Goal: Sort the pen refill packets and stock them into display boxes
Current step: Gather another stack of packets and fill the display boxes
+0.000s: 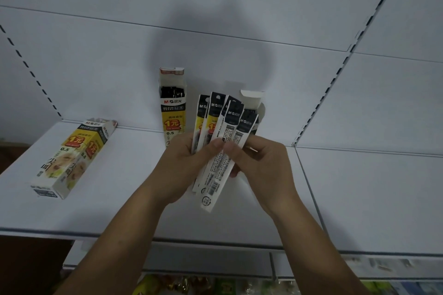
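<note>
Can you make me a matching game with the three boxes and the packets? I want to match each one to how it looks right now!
Things:
1. left box
2. middle box
3. right box
4. refill packets

How it looks:
a. fanned out and held up
b. lying on its side
c. standing upright, top flap open
d. mostly hidden behind the packets

Pairs: 1-b, 2-c, 3-d, 4-a
</note>
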### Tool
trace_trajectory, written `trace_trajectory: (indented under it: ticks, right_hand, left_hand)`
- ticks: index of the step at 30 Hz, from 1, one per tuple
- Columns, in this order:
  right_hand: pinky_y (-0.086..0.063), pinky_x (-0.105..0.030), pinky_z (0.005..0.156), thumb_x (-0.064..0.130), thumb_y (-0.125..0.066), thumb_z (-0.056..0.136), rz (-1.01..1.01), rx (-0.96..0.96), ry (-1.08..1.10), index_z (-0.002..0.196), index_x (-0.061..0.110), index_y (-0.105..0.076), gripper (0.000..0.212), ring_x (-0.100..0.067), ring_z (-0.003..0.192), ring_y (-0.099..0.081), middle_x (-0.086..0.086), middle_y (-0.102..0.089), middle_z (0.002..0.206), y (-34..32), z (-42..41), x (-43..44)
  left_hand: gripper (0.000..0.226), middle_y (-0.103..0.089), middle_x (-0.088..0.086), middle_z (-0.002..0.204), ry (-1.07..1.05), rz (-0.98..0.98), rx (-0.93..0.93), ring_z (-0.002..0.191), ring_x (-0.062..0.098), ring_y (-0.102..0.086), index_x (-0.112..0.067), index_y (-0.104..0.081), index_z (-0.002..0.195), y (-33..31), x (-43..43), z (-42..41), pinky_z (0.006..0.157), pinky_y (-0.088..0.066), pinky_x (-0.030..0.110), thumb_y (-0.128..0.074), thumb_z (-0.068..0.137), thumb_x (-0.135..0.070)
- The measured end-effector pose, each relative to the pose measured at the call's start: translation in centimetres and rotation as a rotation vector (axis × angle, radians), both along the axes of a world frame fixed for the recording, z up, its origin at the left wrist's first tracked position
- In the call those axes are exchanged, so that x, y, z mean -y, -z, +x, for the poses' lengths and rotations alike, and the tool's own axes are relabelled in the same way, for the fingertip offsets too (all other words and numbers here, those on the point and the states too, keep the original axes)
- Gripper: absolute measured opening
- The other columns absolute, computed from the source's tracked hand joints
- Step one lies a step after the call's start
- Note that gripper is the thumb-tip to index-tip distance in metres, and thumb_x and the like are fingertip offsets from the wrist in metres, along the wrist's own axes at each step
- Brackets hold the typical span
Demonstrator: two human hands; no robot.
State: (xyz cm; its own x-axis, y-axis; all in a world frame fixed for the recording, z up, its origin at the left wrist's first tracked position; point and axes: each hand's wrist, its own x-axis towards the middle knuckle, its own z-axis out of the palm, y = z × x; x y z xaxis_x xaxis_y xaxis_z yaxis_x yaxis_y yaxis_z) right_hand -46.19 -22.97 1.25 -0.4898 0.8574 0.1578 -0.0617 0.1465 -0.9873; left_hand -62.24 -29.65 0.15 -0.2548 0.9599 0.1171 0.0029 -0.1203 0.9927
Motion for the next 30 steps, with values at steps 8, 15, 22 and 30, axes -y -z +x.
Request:
trace_trajectory:
  ticks: [8,15,22,30]
  right_hand:
    - [-0.051,-0.018,0.054,0.019,-0.079,0.089,-0.007,0.003,0.088,0.102,0.014,-0.078,0.014,-0.015,0.072,-0.076,-0.001,-0.081,0.088,-0.1,0.4,-0.6]
    - [-0.059,-0.022,0.063,0.012,-0.076,0.092,0.003,-0.038,0.105,0.1,0.012,-0.078,0.009,-0.018,0.082,-0.079,0.001,-0.081,0.093,-0.4,0.7,-0.9]
    - [-0.061,-0.024,0.07,0.022,-0.071,0.095,0.102,-0.003,0.249,0.099,0.012,-0.075,0.011,-0.013,0.082,-0.077,0.004,-0.08,0.09,-2.4,2.9,-2.5]
    - [-0.057,-0.023,0.065,0.02,-0.076,0.096,0.412,-0.149,0.464,0.089,0.014,-0.071,0.01,-0.009,0.074,-0.072,0.006,-0.075,0.081,-8.8,3.5,-6.5]
  left_hand:
    - [0.029,-0.081,0.002,0.106,0.005,-0.017,0.022,0.097,0.022,-0.079,-0.021,-0.075,0.114,-0.2,-0.6,0.3,0.08,-0.065,0.033,-0.062,0.092,-0.035]
    - [0.027,-0.081,0.0,0.107,-0.03,-0.014,0.028,0.099,0.021,-0.079,-0.025,-0.075,0.113,-0.1,-0.8,0.5,0.083,-0.065,0.038,-0.064,0.091,-0.035]
    - [0.021,-0.081,0.0,0.098,-0.17,-0.029,-0.089,0.081,0.023,-0.079,-0.015,-0.073,0.111,0.4,-1.0,-0.5,0.072,-0.066,0.041,-0.056,0.106,-0.026]
    - [0.024,-0.059,-0.008,0.064,-0.236,0.013,-0.111,0.057,0.013,-0.055,-0.012,-0.065,0.097,1.2,-4.0,-0.2,0.055,-0.048,0.029,-0.059,0.105,-0.034]
